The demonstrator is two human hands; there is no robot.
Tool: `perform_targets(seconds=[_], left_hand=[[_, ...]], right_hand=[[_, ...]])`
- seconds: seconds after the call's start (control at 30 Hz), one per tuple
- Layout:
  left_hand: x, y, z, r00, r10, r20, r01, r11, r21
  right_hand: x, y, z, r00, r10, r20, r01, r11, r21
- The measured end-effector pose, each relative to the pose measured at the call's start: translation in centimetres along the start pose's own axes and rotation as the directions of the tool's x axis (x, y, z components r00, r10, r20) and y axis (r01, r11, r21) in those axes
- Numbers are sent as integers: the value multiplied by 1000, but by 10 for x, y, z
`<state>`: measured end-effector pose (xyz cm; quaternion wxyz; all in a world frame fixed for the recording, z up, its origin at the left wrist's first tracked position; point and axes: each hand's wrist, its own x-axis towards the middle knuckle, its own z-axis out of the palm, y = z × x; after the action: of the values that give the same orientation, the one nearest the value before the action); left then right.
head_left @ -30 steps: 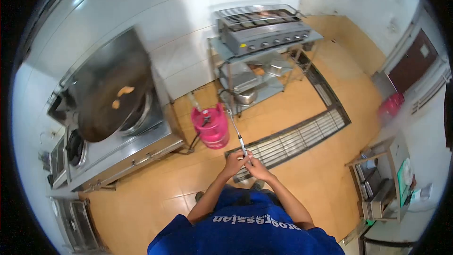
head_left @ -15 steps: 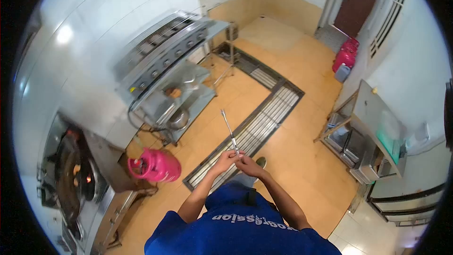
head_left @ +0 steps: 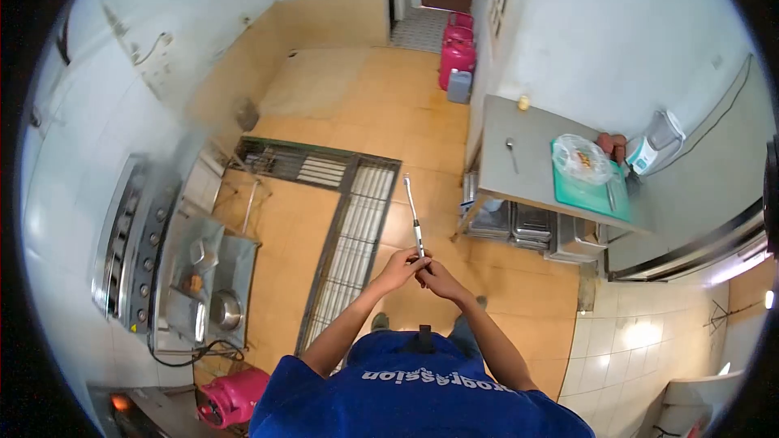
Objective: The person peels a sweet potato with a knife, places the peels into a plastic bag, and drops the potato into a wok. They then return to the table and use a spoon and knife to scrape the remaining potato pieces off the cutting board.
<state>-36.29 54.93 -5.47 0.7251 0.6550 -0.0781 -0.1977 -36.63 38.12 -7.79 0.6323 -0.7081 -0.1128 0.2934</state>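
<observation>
A long, slim silver tool (head_left: 413, 209) with a dark band near its handle points forward from my hands; its exact kind is not clear. My left hand (head_left: 397, 270) is closed around the handle's lower end. Pressed close beside it, my right hand (head_left: 443, 281) is closed on the same end, its fingers partly hidden. Both hands are held in front of my blue shirt, above the floor.
To the right stands a metal table (head_left: 531, 134) with a spoon (head_left: 512, 156), a green cutting board (head_left: 580, 193) and a plastic bag of food (head_left: 581, 158). A floor grate (head_left: 353, 227) runs ahead. At left are a stove (head_left: 138, 264) and a pink gas cylinder (head_left: 235, 399).
My view has swung to the right, bringing the metal table and its things closer and the stove to the far left. Both hands still hold the silver tool.
</observation>
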Motion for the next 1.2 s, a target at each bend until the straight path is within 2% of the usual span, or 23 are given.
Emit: perform_targets(seconds=[0.03,0.07,0.13,0.2,0.27,0.33,0.4,0.43,0.47,0.5,0.53,0.57,0.6,0.67,0.7,0.73,0.8,0.87,0.93,0.97,1.1,1.17,1.2], left_hand=[[27,-4,14,998,50,22,-52,997,65],[50,-9,28,999,46,27,-47,997,60],[92,-7,58,1000,10,28,-14,986,169],[132,-10,94,999,-13,-33,20,976,217],[168,-26,131,985,123,-121,-96,973,208],[207,-14,171,974,147,-171,-118,978,172],[234,-5,204,980,45,-193,-14,987,159],[252,-9,217,964,143,-224,-84,963,255],[269,-12,225,964,128,-234,-69,967,244],[285,-14,228,978,80,-193,-12,943,331],[301,-21,231,988,27,-152,40,907,419],[317,-27,234,981,131,-146,-36,852,523],[334,-32,238,983,119,-139,-29,850,526],[363,-38,243,984,-90,-157,157,857,491],[375,-41,244,985,-98,-139,152,874,461],[385,-46,244,988,-111,-104,148,869,472],[409,-62,247,996,-57,-74,87,848,523],[430,-80,251,997,-73,-25,75,853,516],[431,-61,257,978,-209,7,196,925,325],[440,-66,254,983,-183,-11,165,859,485],[458,-75,249,977,-202,-75,213,856,471],[455,-66,254,973,-189,-135,232,824,518],[454,-65,257,970,-197,-142,243,826,509]], right_hand=[[0,4,-29,1000,-2,18,2,1000,5],[0,10,-58,999,-3,43,2,1000,7],[3,18,-118,998,14,67,-11,999,-38],[-4,24,-174,994,40,101,-31,996,-88],[-10,27,-226,991,-57,121,76,985,-153],[-19,18,-276,997,-18,78,32,983,-181],[-29,15,-322,998,25,61,-7,961,-277],[-29,19,-343,995,79,63,-58,955,-290],[-28,23,-362,993,96,73,-71,955,-287],[-25,28,-378,992,108,59,-87,954,-287],[-23,36,-391,992,119,44,-102,953,-284],[-18,45,-401,995,97,17,-88,956,-280],[-15,49,-412,995,101,13,-94,959,-267],[-9,53,-431,981,176,-88,-192,953,-235],[-12,36,-439,978,174,-113,-202,920,-335],[-11,41,-442,973,182,-143,-219,925,-311],[-10,50,-454,965,120,-234,-207,896,-393],[-12,49,-469,959,119,-257,-225,872,-434],[-12,61,-476,964,108,-243,-203,889,-410],[-16,61,-479,966,111,-235,-189,919,-345],[-29,40,-505,972,115,-203,-172,942,-289],[-41,29,-525,943,216,-254,-310,851,-425],[-45,36,-532,943,226,-244,-313,848,-427]])
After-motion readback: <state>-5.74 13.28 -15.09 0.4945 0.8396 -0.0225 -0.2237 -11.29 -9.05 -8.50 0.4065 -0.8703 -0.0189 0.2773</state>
